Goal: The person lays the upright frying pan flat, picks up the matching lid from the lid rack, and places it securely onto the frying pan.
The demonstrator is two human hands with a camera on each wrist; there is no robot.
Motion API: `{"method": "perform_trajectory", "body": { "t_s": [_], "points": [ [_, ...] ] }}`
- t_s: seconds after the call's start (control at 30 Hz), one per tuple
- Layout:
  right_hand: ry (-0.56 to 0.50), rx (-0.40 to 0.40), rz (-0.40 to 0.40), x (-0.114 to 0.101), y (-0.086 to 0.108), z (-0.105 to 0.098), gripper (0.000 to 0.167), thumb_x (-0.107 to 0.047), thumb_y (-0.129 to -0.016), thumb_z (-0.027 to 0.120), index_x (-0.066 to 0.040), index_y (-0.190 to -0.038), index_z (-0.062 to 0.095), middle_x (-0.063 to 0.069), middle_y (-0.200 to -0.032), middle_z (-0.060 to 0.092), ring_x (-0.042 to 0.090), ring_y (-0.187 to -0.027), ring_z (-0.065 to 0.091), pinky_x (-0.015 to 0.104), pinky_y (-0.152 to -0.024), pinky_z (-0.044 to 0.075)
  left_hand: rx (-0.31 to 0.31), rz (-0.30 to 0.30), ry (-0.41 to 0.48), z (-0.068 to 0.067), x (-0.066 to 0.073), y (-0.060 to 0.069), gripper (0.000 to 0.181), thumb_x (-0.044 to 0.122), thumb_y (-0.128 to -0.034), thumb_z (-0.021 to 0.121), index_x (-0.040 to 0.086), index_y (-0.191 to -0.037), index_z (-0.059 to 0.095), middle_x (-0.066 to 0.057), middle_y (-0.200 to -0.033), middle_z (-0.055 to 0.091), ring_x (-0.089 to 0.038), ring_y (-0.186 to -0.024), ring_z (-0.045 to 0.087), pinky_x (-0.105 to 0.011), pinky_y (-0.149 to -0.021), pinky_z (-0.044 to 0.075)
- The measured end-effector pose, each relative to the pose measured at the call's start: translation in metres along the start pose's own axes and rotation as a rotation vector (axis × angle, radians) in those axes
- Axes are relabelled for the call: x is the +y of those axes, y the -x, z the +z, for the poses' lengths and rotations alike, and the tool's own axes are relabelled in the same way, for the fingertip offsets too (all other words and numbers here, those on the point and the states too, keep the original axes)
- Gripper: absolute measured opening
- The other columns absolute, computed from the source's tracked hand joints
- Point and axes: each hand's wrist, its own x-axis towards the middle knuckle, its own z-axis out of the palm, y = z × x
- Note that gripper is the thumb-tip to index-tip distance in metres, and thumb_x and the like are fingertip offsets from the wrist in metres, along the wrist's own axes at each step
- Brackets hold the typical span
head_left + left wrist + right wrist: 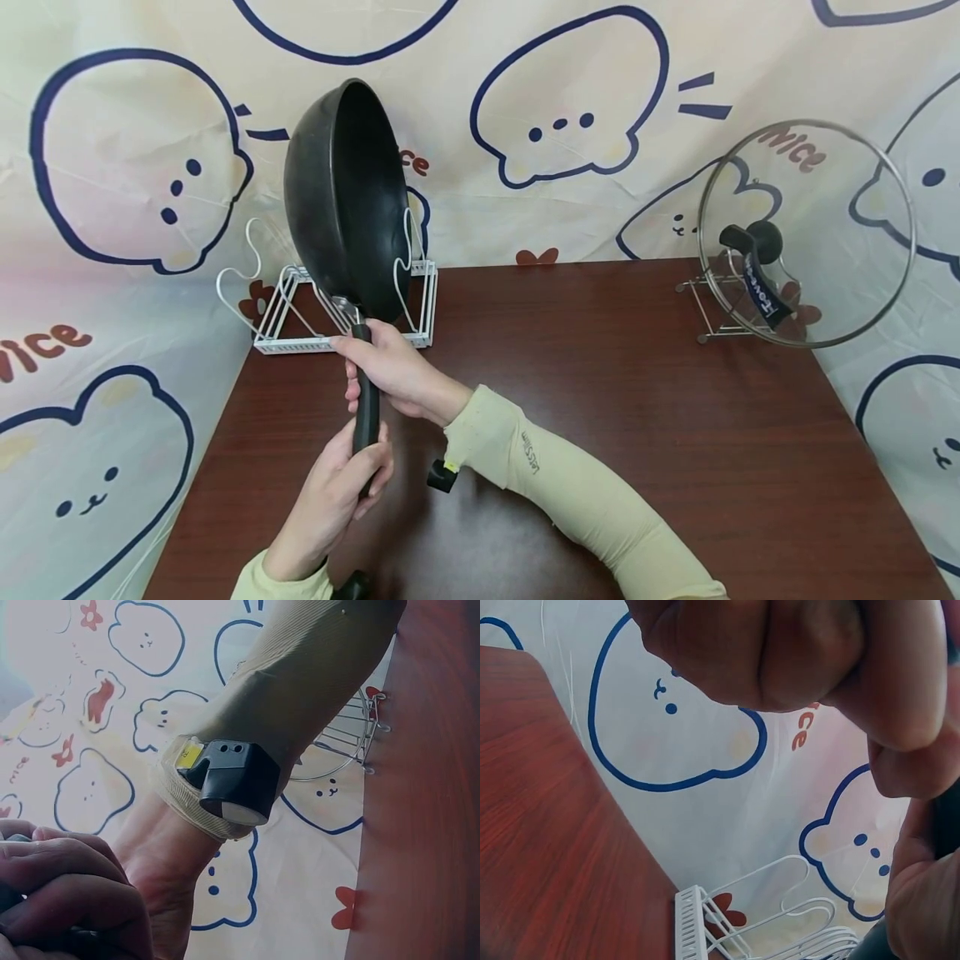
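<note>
A black wok [322, 192] is tilted on its side over the white wire rack [300, 344] in the head view, its opening turned to the right. My right hand [397, 367] grips the upper part of its black handle [367, 408], close to the pan. Lower down, my left hand [333, 483] is wrapped round the handle's end. In the left wrist view the curled fingers of the left hand [67, 892] show at the lower left. The right hand's fingers [780, 652] fill the top of the right wrist view. Whether the wok rests on the rack's wires is hard to tell.
A glass lid [840, 250] with a black knob stands upright in a small wire stand [712, 308] at the table's far right corner. The brown table [570, 375] spreads in front, with a patterned cloth [570, 217] behind and at both sides.
</note>
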Motion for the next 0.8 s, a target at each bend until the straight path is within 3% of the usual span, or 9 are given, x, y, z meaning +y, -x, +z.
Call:
{"method": "perform_trajectory", "body": {
  "t_s": [0.37, 0.8],
  "points": [
    [-0.01, -0.021, -0.047, -0.007, 0.006, 0.005, 0.016, -0.019, -0.106, 0.058, -0.007, -0.099, 0.049, 0.003, -0.067, 0.052, 0.013, -0.044, 0.058, 0.031, -0.048, 0.058, -0.01, 0.012, -0.031, 0.002, 0.009, 0.005, 0.005, -0.002, -0.1059, 0.04, -0.002, -0.101, 0.041, -0.012, -0.062, 0.039, -0.026, -0.037, 0.03, -0.026, -0.03, 0.032],
    [-0.013, -0.056, -0.064, -0.02, 0.017, 0.012, 0.013, -0.016, -0.106, 0.057, -0.009, -0.099, 0.049, 0.004, -0.067, 0.053, 0.013, -0.045, 0.059, 0.03, -0.05, 0.058, -0.006, 0.014, -0.072, 0.004, 0.018, 0.011, 0.008, 0.001, -0.1078, 0.04, -0.001, -0.1, 0.042, -0.012, -0.062, 0.041, -0.024, -0.037, 0.033, -0.026, -0.031, 0.033]
  ]
}}
